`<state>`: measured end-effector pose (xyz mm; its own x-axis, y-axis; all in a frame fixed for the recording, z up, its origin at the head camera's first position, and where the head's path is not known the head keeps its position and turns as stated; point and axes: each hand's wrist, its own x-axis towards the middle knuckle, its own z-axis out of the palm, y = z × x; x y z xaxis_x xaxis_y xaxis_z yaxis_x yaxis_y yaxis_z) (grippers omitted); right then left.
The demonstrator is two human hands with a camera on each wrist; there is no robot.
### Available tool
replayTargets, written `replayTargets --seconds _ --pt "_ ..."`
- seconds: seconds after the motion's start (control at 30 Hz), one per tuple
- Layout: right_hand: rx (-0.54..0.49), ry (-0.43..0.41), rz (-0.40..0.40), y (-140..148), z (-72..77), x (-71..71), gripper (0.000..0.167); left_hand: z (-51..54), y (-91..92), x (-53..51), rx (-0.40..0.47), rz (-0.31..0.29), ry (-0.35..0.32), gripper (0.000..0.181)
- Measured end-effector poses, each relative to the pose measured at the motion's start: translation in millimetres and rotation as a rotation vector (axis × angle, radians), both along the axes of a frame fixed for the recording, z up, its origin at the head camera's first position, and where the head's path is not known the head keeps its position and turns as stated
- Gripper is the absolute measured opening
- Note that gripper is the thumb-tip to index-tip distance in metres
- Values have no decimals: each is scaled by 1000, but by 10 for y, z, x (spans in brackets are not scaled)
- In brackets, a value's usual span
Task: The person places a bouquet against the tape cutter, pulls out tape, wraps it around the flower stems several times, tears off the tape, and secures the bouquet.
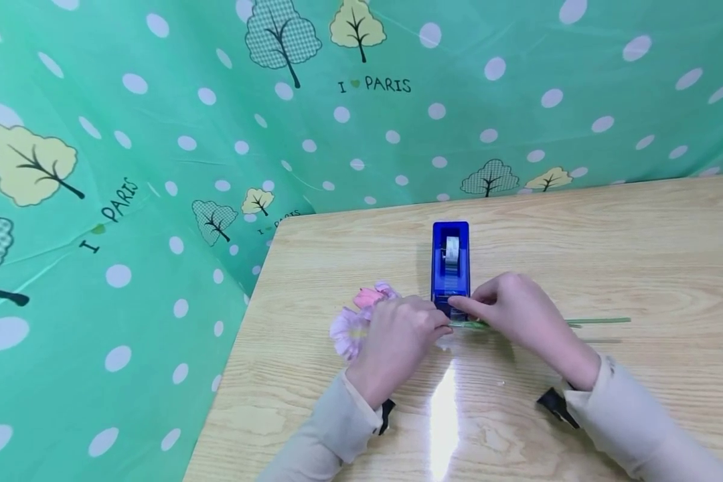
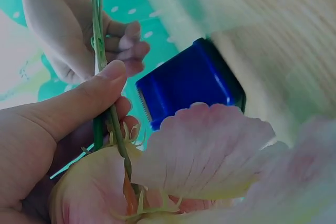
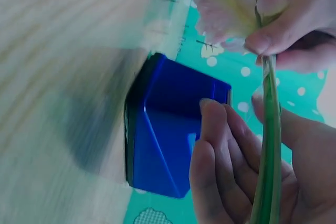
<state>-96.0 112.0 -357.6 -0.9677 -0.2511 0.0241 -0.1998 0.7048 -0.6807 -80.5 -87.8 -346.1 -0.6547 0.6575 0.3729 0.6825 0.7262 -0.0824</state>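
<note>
My left hand (image 1: 397,341) pinches green stems (image 1: 602,320) just below pink and lilac flowers (image 1: 346,331). In the left wrist view, its thumb lies across the stems (image 2: 97,30), close to large petals (image 2: 205,145). My right hand (image 1: 521,318) is beside the stems, with relaxed, slightly bent fingers near the front end of a blue tape dispenser (image 1: 438,268). From the right wrist, the stems (image 3: 270,129) pass over this hand's palm, the thumb partly behind them; whether it touches them I cannot tell. The dispenser (image 3: 168,124) is beside the fingertips.
The wooden table (image 1: 313,268) has its left edge beside a green curtain (image 1: 156,288) with white dots and printed trees, which also hangs behind the table. Black straps (image 1: 557,406) show at both wrists. A roll of tape (image 1: 452,249) sits inside the dispenser.
</note>
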Motion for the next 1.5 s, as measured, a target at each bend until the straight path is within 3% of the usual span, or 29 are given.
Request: replayTargets --seconds 0.13,0.27,0.4,0.57,0.73,0.8,0.9,1.07,1.13,1.27,1.4,1.5 --pt "-13 -46 -5 53 71 -13 53 48 -32 -7 8 7 4 7" --pt "-16 11 4 92 172 7 50 101 -58 -16 6 5 5 6" --pt "4 171 45 44 269 52 36 153 -89 -20 4 20 9 6" --pt "-49 386 72 -38 328 93 9 213 -104 -49 14 56 3 6" --pt "-88 570 82 -46 348 126 11 292 -61 -102 16 88 -9 4" --pt "-116 601 96 -40 365 145 14 330 -36 -127 29 101 -17 4" --pt "-212 526 153 -39 389 176 15 371 -6 -175 61 121 -38 5" --pt "-325 202 245 -59 338 175 10 421 17 -230 100 144 -61 7" --pt "-315 130 272 -60 282 130 9 445 17 -235 112 149 -59 9" --pt "-273 78 259 -21 155 23 10 500 9 -238 134 148 -48 12" --pt "-216 87 155 35 61 -35 15 557 9 -220 154 130 -65 13" --pt "-237 123 90 57 22 -61 21 580 14 -205 161 106 -88 13"
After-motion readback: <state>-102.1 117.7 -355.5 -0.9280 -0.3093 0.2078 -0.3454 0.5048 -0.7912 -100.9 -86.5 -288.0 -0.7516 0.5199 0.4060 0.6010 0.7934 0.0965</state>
